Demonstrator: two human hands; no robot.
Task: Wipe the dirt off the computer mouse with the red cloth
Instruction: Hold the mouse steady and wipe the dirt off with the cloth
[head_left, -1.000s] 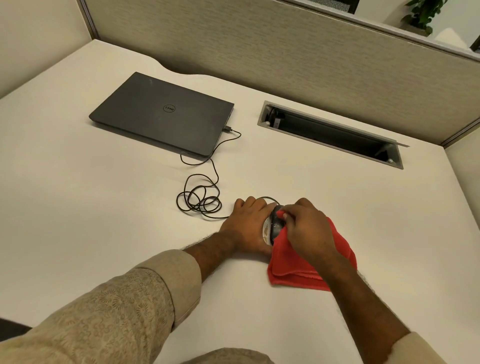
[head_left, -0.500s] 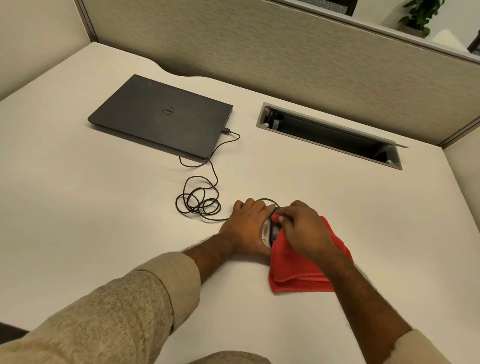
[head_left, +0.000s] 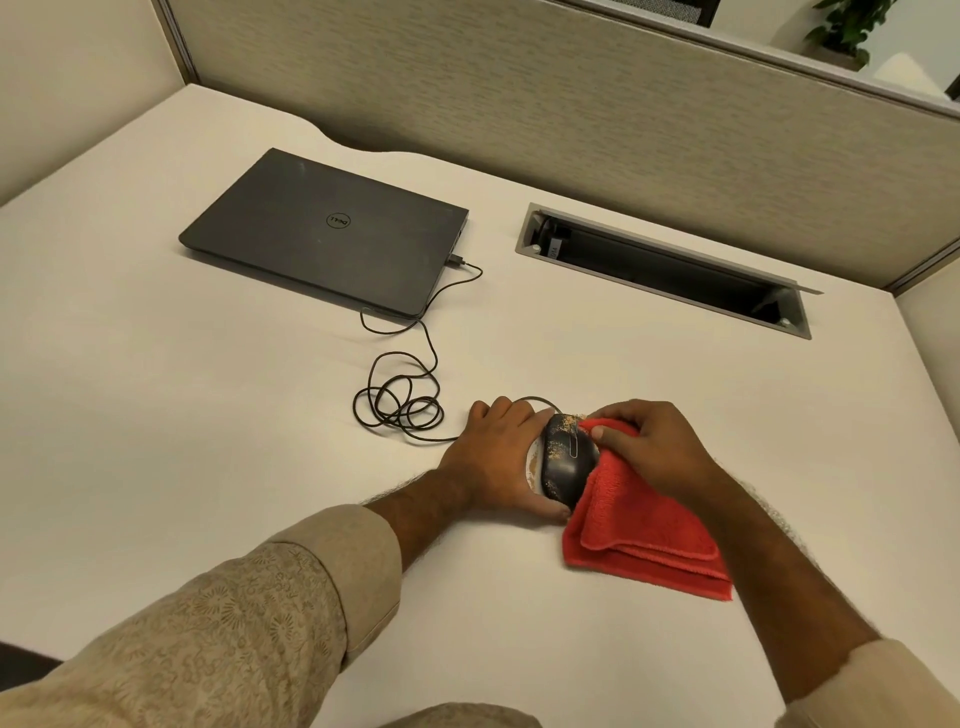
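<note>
Black computer mouse (head_left: 567, 462), dirt-speckled, tipped on edge, long axis running away from the person. Left hand (head_left: 496, 457) grips its left side; right hand (head_left: 649, 447) pinches red cloth (head_left: 644, 525) against its far right.

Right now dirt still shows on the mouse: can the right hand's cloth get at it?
Probably yes: the right hand presses the red cloth beside the speckled mouse top, which lies uncovered.
</note>
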